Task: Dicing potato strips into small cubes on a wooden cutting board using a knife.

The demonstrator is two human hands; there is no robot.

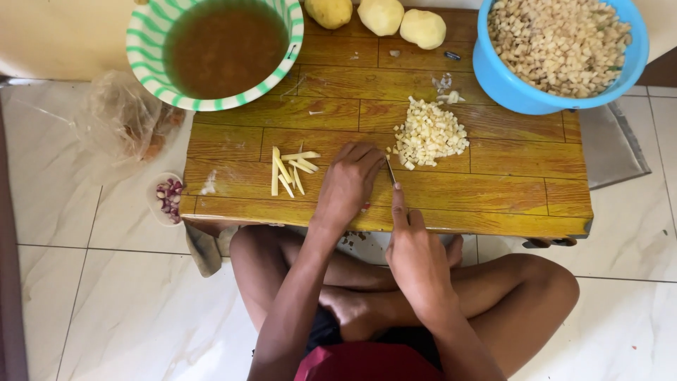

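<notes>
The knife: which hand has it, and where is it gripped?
The right hand grips the knife by its handle, forefinger stretched along the blade's back. The left hand rests curled on the wooden board; what it covers cannot be seen.

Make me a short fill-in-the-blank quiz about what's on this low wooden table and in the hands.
1. The right hand holds a ____.
2. The blue bowl is full of potato ____.
3. The striped bowl holds a ____ liquid.
4. The number of whole peeled potatoes at the table's far edge is ____.

Missing words: knife; cubes; brown; three
</notes>
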